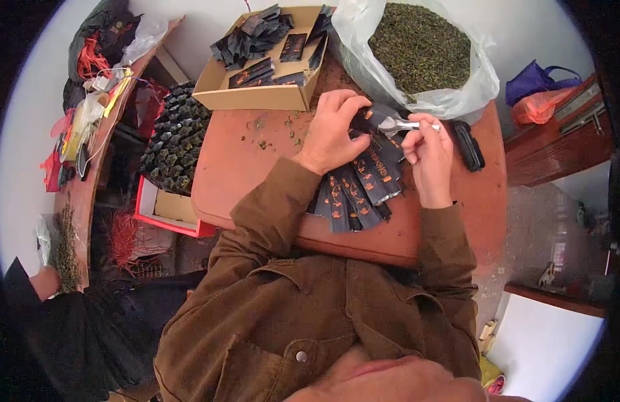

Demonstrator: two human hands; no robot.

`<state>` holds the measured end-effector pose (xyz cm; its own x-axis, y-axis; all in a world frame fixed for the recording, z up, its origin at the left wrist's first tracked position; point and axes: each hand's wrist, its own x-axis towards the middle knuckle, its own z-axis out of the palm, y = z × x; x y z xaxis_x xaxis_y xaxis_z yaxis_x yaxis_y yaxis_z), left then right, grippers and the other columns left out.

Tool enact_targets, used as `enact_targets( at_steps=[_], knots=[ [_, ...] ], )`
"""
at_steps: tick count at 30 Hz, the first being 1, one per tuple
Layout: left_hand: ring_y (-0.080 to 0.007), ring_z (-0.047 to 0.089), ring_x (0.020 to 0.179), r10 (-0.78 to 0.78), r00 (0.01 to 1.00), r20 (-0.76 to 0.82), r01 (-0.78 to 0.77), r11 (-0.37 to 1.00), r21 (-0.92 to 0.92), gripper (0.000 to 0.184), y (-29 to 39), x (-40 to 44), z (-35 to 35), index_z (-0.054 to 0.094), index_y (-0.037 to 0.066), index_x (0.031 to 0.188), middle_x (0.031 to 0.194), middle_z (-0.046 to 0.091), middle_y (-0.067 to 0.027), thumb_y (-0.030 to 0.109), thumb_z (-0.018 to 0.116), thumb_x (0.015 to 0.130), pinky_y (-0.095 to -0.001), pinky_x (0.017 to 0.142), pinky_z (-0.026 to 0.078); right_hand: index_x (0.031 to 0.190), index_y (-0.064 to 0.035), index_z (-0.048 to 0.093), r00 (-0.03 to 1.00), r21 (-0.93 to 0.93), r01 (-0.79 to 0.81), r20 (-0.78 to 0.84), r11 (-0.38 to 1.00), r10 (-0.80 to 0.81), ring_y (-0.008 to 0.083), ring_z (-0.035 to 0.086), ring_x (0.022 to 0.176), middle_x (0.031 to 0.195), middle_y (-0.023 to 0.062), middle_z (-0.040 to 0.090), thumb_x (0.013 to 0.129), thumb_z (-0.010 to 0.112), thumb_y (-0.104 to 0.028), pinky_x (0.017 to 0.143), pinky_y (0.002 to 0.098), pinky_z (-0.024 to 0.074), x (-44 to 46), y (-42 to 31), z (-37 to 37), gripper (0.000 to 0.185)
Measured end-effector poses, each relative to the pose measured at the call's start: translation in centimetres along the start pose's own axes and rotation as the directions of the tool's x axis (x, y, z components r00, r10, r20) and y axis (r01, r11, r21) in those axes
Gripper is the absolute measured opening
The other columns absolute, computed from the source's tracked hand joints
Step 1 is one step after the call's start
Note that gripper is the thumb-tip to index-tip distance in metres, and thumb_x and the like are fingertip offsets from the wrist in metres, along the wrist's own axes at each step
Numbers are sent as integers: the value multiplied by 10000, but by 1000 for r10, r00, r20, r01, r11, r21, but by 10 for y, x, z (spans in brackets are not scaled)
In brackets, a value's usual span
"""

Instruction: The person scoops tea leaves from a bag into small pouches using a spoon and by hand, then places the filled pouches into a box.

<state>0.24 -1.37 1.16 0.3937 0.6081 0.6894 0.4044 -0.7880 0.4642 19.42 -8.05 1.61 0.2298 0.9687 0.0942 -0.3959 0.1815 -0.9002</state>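
My left hand (333, 134) is closed around the top of a black packet (373, 115) over the table. My right hand (428, 151) pinches the handle of a metal scoop (397, 125), whose head is at the packet's mouth. Whether the scoop holds anything is too small to tell. Below my hands, several black packets with orange print (357, 194) lie fanned out near the table's front edge. Behind them, a clear plastic bag (480, 87) stands open, full of dried green leaves (420, 50).
A cardboard box (256, 100) of black packets stands at the back left, a black case (467, 146) at right. Loose leaves dot the reddish table (249, 174). Left are many filled dark packets (176, 141) over a red-edged box (172, 226). Another person's hand (45, 283) is far left.
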Motion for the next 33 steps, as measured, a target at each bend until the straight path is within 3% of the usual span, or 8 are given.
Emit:
enact_targets(
  at_steps=[4, 7, 10, 13, 16, 20, 24, 33],
  knots=[
    [-345, 510, 1094, 2, 1000, 14, -2, 1000, -2, 539, 0, -1, -3, 590, 76, 1142, 1134, 538, -144, 89, 757, 630, -406, 947, 444, 1072, -3, 567, 998, 81, -56, 17, 995, 54, 75, 466, 517, 653, 52, 594, 990, 466, -174, 465, 205, 335, 2, 4, -2, 215],
    [-342, 512, 1096, -16, 999, 33, 17, 1000, -25, 545, -1, -2, -4, 590, 76, 1158, 1133, 539, -143, 108, 767, 644, -407, 948, 444, 1072, -9, 569, 1000, 20, -20, -1, 1000, 20, 74, 466, 524, 657, 44, 597, 997, 459, -185, 470, 208, 343, -1, 2, 3, 221],
    [-351, 487, 1110, -33, 999, 18, 33, 999, -37, 516, -4, -3, -3, 586, 80, 1146, 1148, 542, -139, 124, 731, 653, -429, 948, 445, 1060, -15, 581, 992, -232, 106, -39, 967, -118, 63, 487, 549, 667, 33, 605, 1005, 458, -187, 496, 205, 372, -9, -4, 11, 219],
    [-350, 485, 1116, -58, 998, 3, 58, 998, -21, 521, -3, -3, -5, 585, 81, 1154, 1157, 542, -140, 128, 728, 655, -425, 949, 446, 1044, -22, 596, 950, -413, 296, 39, 861, -308, 50, 509, 583, 688, 23, 617, 1008, 463, -184, 525, 200, 398, -16, -6, 17, 213],
    [-339, 519, 1120, -20, 1000, 22, 20, 1000, 5, 549, -4, -4, -4, 595, 70, 1173, 1156, 555, -150, 106, 754, 648, -404, 962, 446, 1035, -22, 605, 938, -563, 336, 128, 755, -323, 49, 528, 608, 700, 26, 625, 1006, 468, -173, 545, 203, 415, -17, -1, 12, 206],
    [-333, 538, 1097, 31, 999, 18, -30, 996, -80, 525, 4, -3, -2, 605, 62, 1139, 1138, 574, -143, 64, 726, 628, -399, 946, 458, 1025, -42, 590, 995, -265, 97, 6, 959, -99, 45, 510, 572, 660, 14, 593, 1010, 444, -194, 507, 182, 373, -14, -6, 12, 212],
    [-334, 540, 1094, 44, 998, 38, -40, 995, -95, 513, 0, -4, 1, 606, 60, 1136, 1130, 578, -140, 73, 728, 638, -397, 947, 455, 1019, -47, 587, 999, -149, 15, -33, 989, -21, 42, 486, 543, 647, 5, 586, 1013, 429, -233, 491, 173, 340, -8, -7, 6, 244],
    [-324, 569, 1037, -124, 992, 8, 122, 960, -250, 478, -10, -5, 8, 601, 39, 1125, 1075, 589, -136, 116, 740, 674, -399, 905, 465, 1049, -27, 591, 957, -228, 268, -46, 936, -285, 19, 463, 549, 672, 16, 621, 1025, 438, -204, 505, 171, 349, -13, -11, 8, 235]
  ],
)
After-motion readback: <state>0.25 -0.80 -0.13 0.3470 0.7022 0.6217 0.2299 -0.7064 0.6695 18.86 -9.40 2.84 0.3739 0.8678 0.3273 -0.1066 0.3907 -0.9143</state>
